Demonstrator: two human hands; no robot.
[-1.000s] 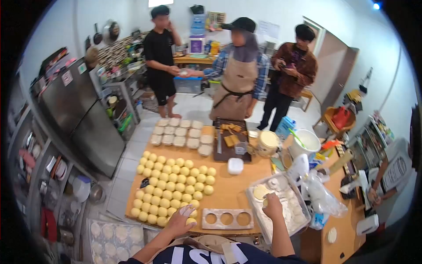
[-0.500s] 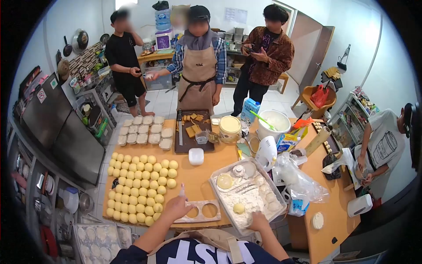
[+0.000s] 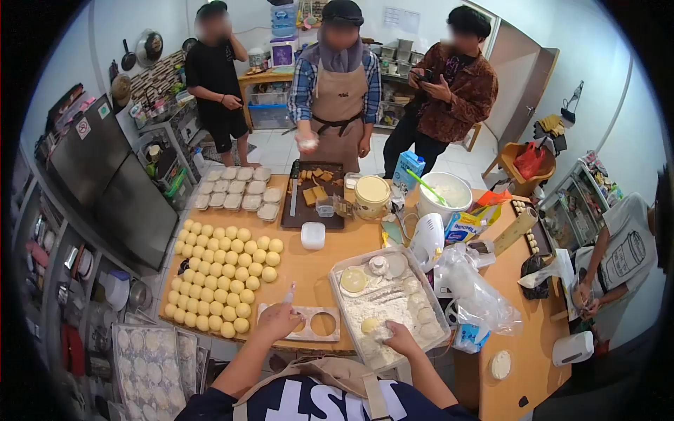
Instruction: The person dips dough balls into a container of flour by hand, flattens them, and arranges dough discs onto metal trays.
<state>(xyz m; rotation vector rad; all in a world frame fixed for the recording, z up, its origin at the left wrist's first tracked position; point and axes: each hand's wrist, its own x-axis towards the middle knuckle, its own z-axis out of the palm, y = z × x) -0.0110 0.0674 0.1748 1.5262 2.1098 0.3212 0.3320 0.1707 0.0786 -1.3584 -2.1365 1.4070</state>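
My left hand (image 3: 279,323) is closed around a thin, pale stick-like tool (image 3: 290,292) that points up and away from me. Below that hand lies a flat board with round holes (image 3: 324,324), partly covered by the hand. In a flour tray (image 3: 442,309), my right hand (image 3: 400,339) has its fingers drawn together on white flour (image 3: 382,332). Beside those fingertips a yellow dough ball (image 3: 369,325) rests on the flour. A round yellow disc (image 3: 353,279) and several flour-coated rounds (image 3: 425,315) lie in the same tray.
Rows of yellow dough balls (image 3: 217,274) cover the table's left side. Behind them stand filled tubs (image 3: 235,186) and a dark tray (image 3: 319,220) with a knife. A hand mixer (image 3: 427,242), white bucket (image 3: 445,201) and plastic bag (image 3: 477,288) crowd the right. Several people stand around.
My right hand has moved up and left within the flour, close to the dough ball. My left hand still holds the pale tool. The view has shifted; the aproned person's hand moved right.
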